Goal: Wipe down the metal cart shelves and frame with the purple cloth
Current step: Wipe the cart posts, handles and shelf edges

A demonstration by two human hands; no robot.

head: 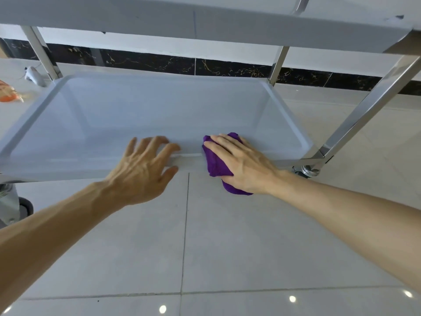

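Front rim of the lower shelf being wiped.

The bunched purple cloth (215, 163) is pressed over the front rim of the pale grey metal lower shelf (141, 115) by the right hand (241, 165), its fingers lying flat on it. Left of the cloth, the rim is touched by the left hand (141, 169), fingers spread, gripping nothing. The shiny steel frame leg (364, 108) and upper shelf (205, 21) are judged possibly left.
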